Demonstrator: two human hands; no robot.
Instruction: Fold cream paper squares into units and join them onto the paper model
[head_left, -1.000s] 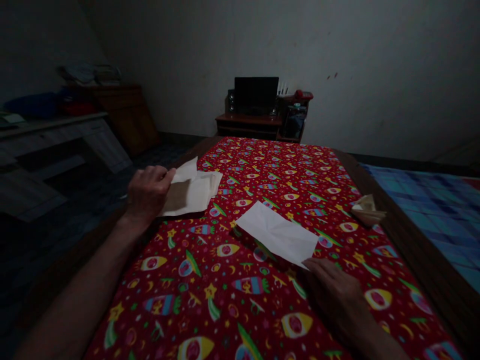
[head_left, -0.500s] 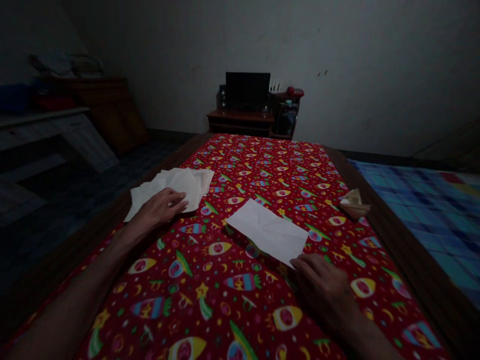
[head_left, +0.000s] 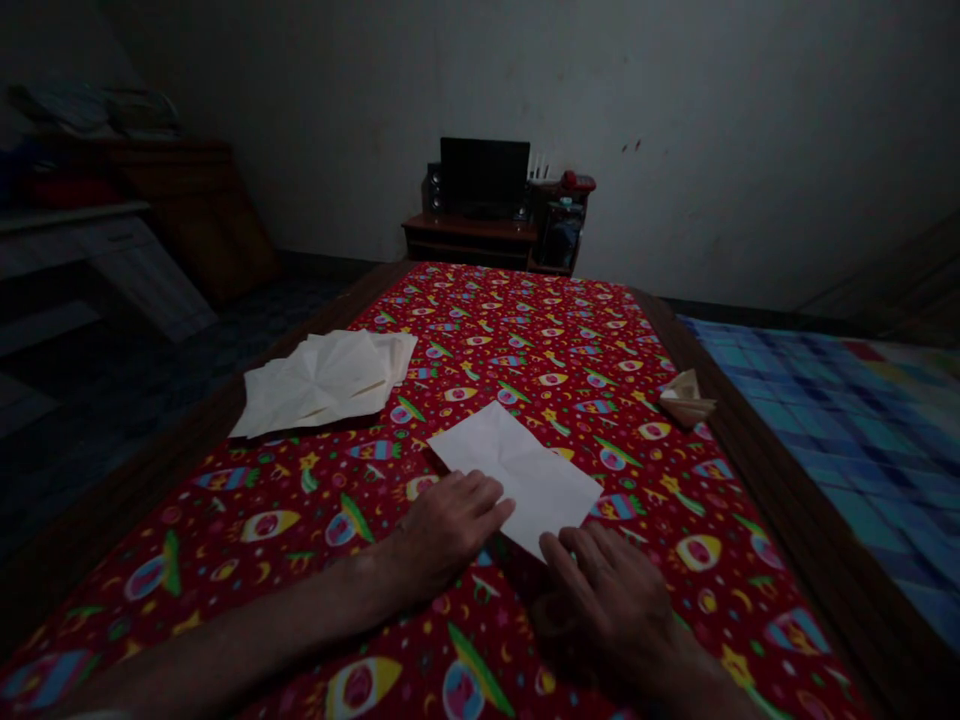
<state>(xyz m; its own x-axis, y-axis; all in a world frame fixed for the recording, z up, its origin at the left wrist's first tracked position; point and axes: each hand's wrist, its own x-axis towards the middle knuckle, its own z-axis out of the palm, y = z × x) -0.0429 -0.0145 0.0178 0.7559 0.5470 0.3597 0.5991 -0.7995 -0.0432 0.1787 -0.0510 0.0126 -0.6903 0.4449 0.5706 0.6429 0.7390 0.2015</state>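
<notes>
A creased white sheet of paper (head_left: 517, 460) is in front of me, over a red patterned cloth. My right hand (head_left: 611, 580) pinches its near corner, fingers bent and thumb side hidden. My left hand (head_left: 454, 520) is at the sheet's near left edge with its fingers curled together onto the paper. To the left, a stack of creased paper sheets (head_left: 322, 375) lies loosely spread, apart from both hands. Near the right edge of the cloth sits a small folded paper piece (head_left: 686, 398), its points standing up.
The red cloth (head_left: 517, 330) covers a table with a dark wooden rim (head_left: 780, 490). Beyond it stand a monitor (head_left: 484, 172) and a low wooden stand (head_left: 469, 232). A blue plaid cover (head_left: 795, 410) lies to the right, a pale desk (head_left: 112, 240) to the left.
My left hand has left the paper stack and come right to the white sheet. My right hand, still at the sheet's corner, has shifted slightly nearer and left. The view has shifted slightly.
</notes>
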